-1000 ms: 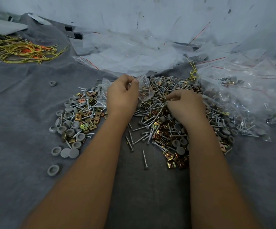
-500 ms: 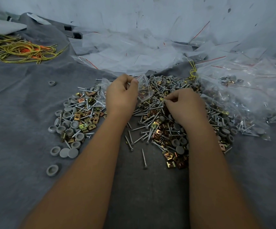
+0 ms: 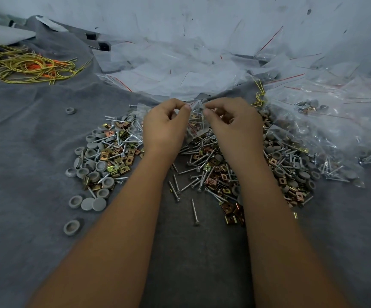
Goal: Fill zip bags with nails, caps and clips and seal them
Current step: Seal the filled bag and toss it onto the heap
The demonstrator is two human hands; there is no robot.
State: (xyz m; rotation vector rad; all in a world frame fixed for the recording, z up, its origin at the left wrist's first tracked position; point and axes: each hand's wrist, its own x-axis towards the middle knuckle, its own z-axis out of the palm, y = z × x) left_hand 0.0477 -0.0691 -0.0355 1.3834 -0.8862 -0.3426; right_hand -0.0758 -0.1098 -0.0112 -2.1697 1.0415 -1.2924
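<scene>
Yellow wires (image 3: 24,67) far left on grey cloth (image 3: 24,152), grey caps (image 3: 91,174) beside clips and nails, left hand (image 3: 164,127) and right hand (image 3: 235,125) both pinching one small bag (image 3: 196,127) above the pile, filled bags (image 3: 335,130) right

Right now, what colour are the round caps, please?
Grey; the caps show best in the head view.

Grey caps (image 3: 101,166), silver nails (image 3: 194,211), and brass-gold, perhaps coppery, clips (image 3: 231,219) lie on a grey cloth (image 3: 24,152); clear bags (image 3: 335,121) carry red stripes; the cords (image 3: 31,67) are yellow and orange.
</scene>
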